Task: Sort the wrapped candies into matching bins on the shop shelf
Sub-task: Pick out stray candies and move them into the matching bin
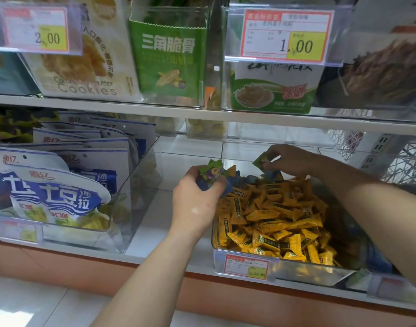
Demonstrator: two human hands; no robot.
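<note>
Left hand (197, 197): mine, fingers curled round a small bunch of candies (211, 174) in green and blue wrappers, just left of the bin's rear corner.
Right hand (294, 159): mine, pinching 1 green candy (261, 160) above the back of the bin.
Clear bin (303, 274): on the lower shelf (155, 220), heaped with yellow candies (280, 220); a few blue candies (273, 175) at the rear.
Price tag (247, 266): on the bin's front.
Snack bags (60, 192): blue and white, in the next bin to the left.

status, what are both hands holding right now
Left hand grips a bunch of green and blue candies. Right hand pinches one green candy above the bin of yellow candies. Nothing blocks either hand.
</note>
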